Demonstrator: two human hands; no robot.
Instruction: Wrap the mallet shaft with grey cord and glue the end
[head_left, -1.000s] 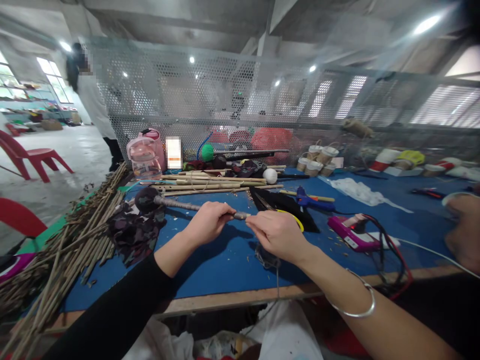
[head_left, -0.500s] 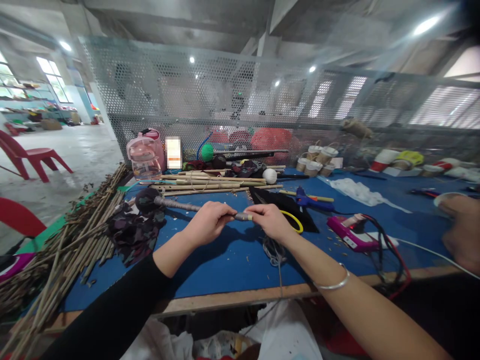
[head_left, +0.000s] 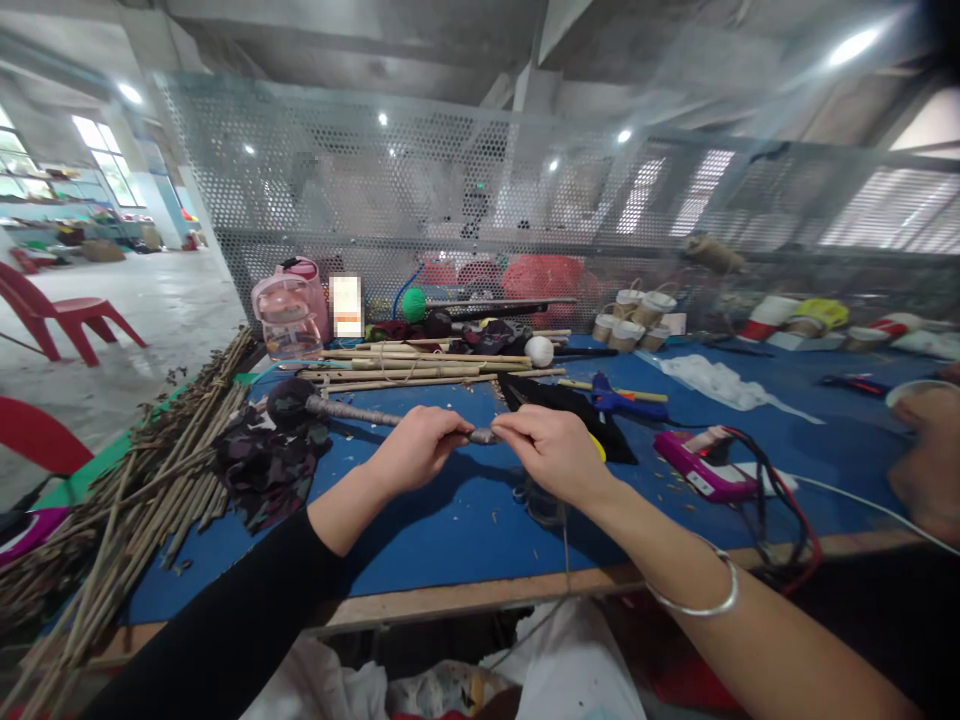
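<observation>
My left hand (head_left: 427,445) is closed around a thin stick wrapped in grey cord (head_left: 360,411). The stick lies roughly level above the table, with a dark round head (head_left: 291,400) at its left end, over a camouflage cloth (head_left: 266,470). My right hand (head_left: 555,450), a silver bangle on its wrist, pinches at the stick's right end; its fingers hide the tip. Under that hand a loose coil of grey cord (head_left: 544,505) lies on the blue tabletop (head_left: 450,545), and a strand runs over the front edge. A yellow ring is mostly hidden behind the right hand.
Dry stalks (head_left: 172,470) are heaped at the left. Bamboo sticks (head_left: 420,370) and a white ball (head_left: 539,351) lie behind my hands. At the right are a blue glue gun (head_left: 626,400), a magenta power strip (head_left: 709,480) with cables, and another person's blurred hand (head_left: 930,450).
My right hand has turned and shifted slightly, and its fingers now cover the stick's right tip that showed before. The left hand stays in place on the stick.
</observation>
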